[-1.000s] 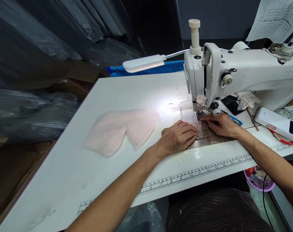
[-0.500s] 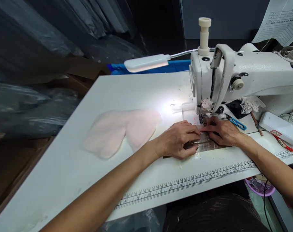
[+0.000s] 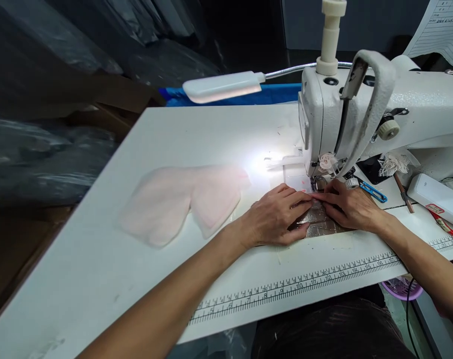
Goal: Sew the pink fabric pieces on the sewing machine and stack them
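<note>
A white sewing machine [image 3: 327, 114] stands at the right, its presser foot [image 3: 318, 183] low over the work. Just in front of the foot, my left hand [image 3: 281, 215] and my right hand [image 3: 348, 204] pinch a thin pink edge of fabric between them. Under both hands lies a shiny brownish sheet [image 3: 320, 222]. The fingers of my left hand are bent and press down; my right hand's thumb and fingers are drawn together. Sheer pale pink fabric [image 3: 162, 204] lies flat on the white table [image 3: 99, 249], left of my hands.
A lamp [image 3: 222, 87] lights the table behind the fabric. Blue thread snips [image 3: 372, 191], a brown-handled tool [image 3: 403, 192] and a white device [image 3: 438, 199] lie right of the machine's needle area. A ruler strip [image 3: 286, 290] runs along the front edge. A purple basket [image 3: 402, 288] sits below.
The view has moved closer to the machine, which looks larger. My hands remain at the presser foot; the left hand's fingers have shifted slightly, showing more of the shiny sheet between the hands.
</note>
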`<control>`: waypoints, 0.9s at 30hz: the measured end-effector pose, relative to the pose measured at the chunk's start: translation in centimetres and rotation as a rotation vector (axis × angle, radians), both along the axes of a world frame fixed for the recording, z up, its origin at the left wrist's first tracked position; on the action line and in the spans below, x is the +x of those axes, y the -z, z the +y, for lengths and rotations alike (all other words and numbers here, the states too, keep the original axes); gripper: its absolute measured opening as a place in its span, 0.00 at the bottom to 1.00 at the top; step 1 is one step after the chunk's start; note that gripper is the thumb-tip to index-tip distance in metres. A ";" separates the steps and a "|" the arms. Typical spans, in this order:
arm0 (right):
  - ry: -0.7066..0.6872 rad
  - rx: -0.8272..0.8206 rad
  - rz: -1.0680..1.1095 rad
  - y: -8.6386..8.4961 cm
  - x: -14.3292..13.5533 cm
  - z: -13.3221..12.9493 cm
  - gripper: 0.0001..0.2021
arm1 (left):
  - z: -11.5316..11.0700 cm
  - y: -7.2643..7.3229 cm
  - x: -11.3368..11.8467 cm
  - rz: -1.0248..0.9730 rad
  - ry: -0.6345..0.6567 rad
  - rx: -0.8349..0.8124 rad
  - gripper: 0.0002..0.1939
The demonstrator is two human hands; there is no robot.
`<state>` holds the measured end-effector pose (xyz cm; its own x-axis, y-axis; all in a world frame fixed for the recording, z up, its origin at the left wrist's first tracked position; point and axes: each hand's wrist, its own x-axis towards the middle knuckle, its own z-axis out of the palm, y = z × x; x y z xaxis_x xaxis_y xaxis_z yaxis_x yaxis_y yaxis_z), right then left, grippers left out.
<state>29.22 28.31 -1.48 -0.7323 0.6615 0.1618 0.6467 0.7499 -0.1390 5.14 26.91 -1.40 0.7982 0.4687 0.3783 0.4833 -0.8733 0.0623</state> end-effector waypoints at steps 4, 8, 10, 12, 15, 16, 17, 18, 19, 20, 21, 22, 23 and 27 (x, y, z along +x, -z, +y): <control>0.021 -0.002 -0.060 -0.2 -0.1 0.0 0.19 | 0.0 -0.2 -0.1 0.040 -0.024 -0.010 0.18; 0.008 -0.004 -0.059 -0.5 -0.1 -0.1 0.17 | 0.0 -0.6 -0.1 0.070 -0.041 -0.032 0.18; -0.007 0.006 -0.041 -0.5 -0.1 -0.1 0.17 | 0.0 -0.6 -0.1 0.070 -0.039 -0.026 0.19; -0.014 0.019 -0.017 -0.5 -0.1 -0.2 0.18 | 0.2 -0.6 -0.1 0.065 -0.039 -0.017 0.19; -0.011 0.035 0.004 -0.3 -0.1 -0.3 0.18 | 0.5 -0.4 -0.2 0.067 -0.047 -0.020 0.20; -0.010 0.038 0.003 -0.3 -0.1 -0.3 0.19 | 0.6 -0.4 -0.2 0.071 -0.052 -0.023 0.20; -0.008 0.039 0.000 -0.3 -0.1 -0.3 0.19 | 0.6 -0.4 -0.2 0.074 -0.056 -0.025 0.20; -0.006 0.039 -0.004 -0.3 -0.2 -0.3 0.19 | 0.7 -0.4 -0.2 0.076 -0.059 -0.023 0.20; -0.002 0.040 -0.005 -0.3 -0.2 -0.4 0.19 | 0.8 -0.3 -0.2 0.076 -0.062 -0.019 0.20; 0.001 0.041 -0.004 -0.4 -0.3 -0.4 0.19 | 0.8 -0.3 -0.2 0.073 -0.064 -0.010 0.21; 0.003 0.040 -0.001 -0.4 -0.3 -0.5 0.20 | 0.9 -0.3 -0.2 0.069 -0.065 0.001 0.21; 0.004 0.041 0.006 -0.5 -0.4 -0.5 0.20 | 0.9 -0.3 -0.2 0.066 -0.065 0.013 0.21; 0.004 0.040 0.010 -0.5 -0.4 -0.6 0.20 | 1.0 -0.3 -0.2 0.065 -0.065 0.022 0.21; 0.014 0.013 0.022 -0.8 -0.6 -0.8 0.20 | 1.1 -0.3 -0.2 0.090 -0.080 0.012 0.22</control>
